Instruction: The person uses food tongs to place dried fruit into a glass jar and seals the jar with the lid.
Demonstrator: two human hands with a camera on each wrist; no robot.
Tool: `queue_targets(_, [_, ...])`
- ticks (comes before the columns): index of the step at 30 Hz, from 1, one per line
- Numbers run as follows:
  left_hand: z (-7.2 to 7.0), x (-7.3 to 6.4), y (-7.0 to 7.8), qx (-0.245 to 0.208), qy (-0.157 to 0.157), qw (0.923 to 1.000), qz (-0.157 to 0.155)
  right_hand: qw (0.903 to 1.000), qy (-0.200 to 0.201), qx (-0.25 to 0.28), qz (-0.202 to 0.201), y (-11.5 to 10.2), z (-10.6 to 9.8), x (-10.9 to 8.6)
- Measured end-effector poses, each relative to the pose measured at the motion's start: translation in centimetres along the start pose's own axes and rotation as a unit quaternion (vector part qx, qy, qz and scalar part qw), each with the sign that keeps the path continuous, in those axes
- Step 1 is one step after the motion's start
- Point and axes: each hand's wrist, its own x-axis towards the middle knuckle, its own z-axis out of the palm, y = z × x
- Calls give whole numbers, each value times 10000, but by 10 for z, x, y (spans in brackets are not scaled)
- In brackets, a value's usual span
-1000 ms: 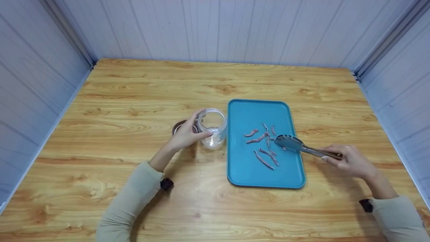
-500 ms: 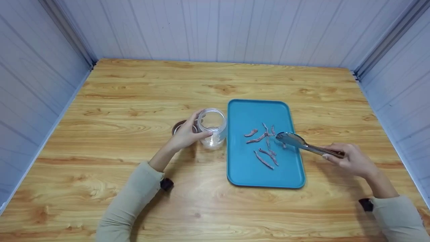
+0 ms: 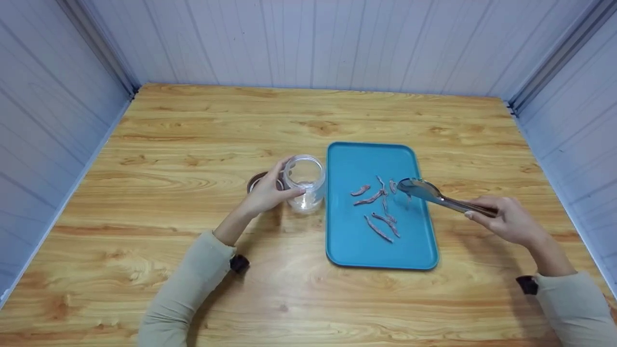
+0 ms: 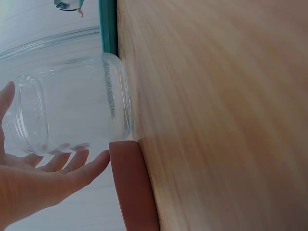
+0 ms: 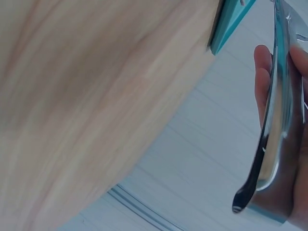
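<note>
My left hand (image 3: 270, 193) holds a clear, open-topped jar (image 3: 306, 197) upright on the table, thumb on its near side and fingers behind. Its little finger reaches the edge of a brown lid (image 4: 132, 187) in the left wrist view. With my right hand (image 3: 511, 221) I grip metal tongs (image 3: 462, 206) by the handle, their broad heads raised over the right part of a blue tray (image 3: 376, 258). A thin reddish strip (image 4: 81, 13) hangs from the tongs' tip in the left wrist view. Several similar dried-looking strips (image 3: 378, 230) lie mid-tray.
The tray stands close to the jar's right side. A wood-grain table (image 3: 193, 135) spreads around everything, with pale panel walls (image 3: 308, 43) at its back and both sides.
The tongs have risen from the strips and shifted slightly right and away from me, with one strip now hanging beneath them. My left hand and the jar stay put.
</note>
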Motion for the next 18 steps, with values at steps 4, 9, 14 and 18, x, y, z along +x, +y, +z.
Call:
queue_targets(4, [0,0,1,-29,-16,10000,-48,9998,83,-141,-95,15,-1,3])
queue_targets(9, [0,0,2,-107,-34,9999,-83,9996,96,-103,-229,25,-3,8])
queue_targets(14, [0,0,1,-119,-31,9999,-91,9987,152,-47,-491,19,-6,19])
queue_targets(18, [0,0,1,-91,-34,9999,-55,9990,118,-55,-425,12,-7,28])
